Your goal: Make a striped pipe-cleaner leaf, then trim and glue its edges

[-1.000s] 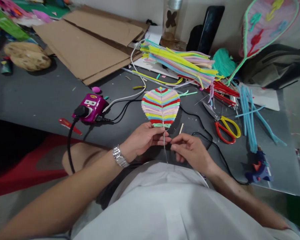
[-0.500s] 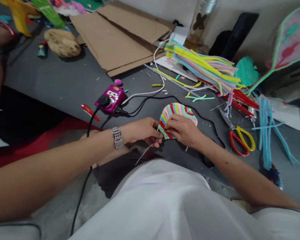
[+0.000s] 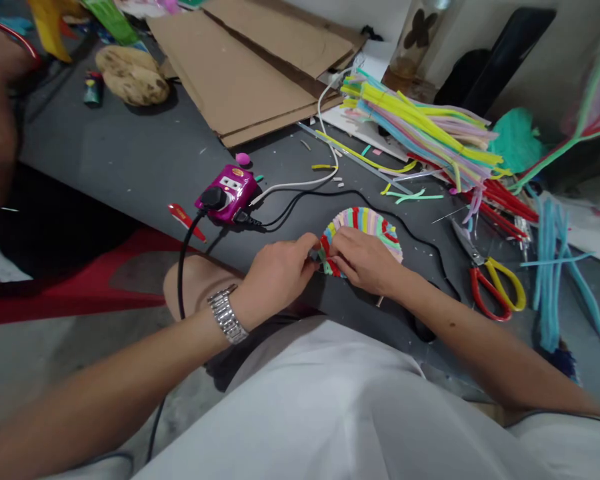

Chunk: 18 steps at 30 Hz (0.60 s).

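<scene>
Striped leaf (image 3: 360, 217), just one, lies near the edge of one gray table (image 3: 130, 140). From it, at least two cardboard sheets (image 3: 250, 60) spread at 11 o'clock, one bundle of fuzzy stems (image 3: 425, 130) at 1. My two hands are on it: the left hand (image 3: 277, 273) pinches its green end; the right hand (image 3: 367, 263) presses thumb and fingertips together — on what, I cannot tell. One pair of scissors (image 3: 475, 257) sits at 3, one purple socket block (image 3: 230, 190) and one pink ball (image 3: 243, 159) at 10. A second ago that green end faced 6 — now it faces 9.
</scene>
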Tool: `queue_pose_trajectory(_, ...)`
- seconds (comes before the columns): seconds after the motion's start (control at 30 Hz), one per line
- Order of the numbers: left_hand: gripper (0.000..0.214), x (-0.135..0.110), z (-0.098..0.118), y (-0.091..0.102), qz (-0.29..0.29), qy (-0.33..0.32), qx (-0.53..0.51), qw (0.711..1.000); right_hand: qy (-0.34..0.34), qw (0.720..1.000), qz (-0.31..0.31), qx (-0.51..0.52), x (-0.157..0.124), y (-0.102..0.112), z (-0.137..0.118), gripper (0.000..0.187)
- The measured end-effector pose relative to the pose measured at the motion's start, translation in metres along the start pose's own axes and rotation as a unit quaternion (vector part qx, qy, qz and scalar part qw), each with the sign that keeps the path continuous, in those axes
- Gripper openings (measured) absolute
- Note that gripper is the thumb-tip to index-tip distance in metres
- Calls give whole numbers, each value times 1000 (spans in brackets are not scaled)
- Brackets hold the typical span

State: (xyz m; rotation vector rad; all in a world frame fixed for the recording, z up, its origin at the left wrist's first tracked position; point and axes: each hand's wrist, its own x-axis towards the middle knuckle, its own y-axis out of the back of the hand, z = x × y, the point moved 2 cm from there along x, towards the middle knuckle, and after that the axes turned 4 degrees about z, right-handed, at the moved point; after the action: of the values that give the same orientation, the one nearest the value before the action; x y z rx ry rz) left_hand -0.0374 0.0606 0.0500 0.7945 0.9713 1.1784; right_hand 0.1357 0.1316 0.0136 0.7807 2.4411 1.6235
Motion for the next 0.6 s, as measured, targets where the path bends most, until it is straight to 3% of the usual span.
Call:
queue_pose_trajectory(0.2,16,-3,-10,-2,40,-15,-51,998,-6,1000,-3,11,6,2,-4,16)
queue_pose_trajectory(0.4,15,-7,-14,-8,87,-13,-54,995,-11,999,33,31,12,1,-5,15)
queue_pose_trajectory(0.5,11,-6,-15,-4,123,-43,-117,985,-28,990,59,122,15,5,-7,15)
queue_pose_trajectory(0.6,9,-5,-17,0,131,-76,-191,970,-86,963,67,248,15,10,-8,14)
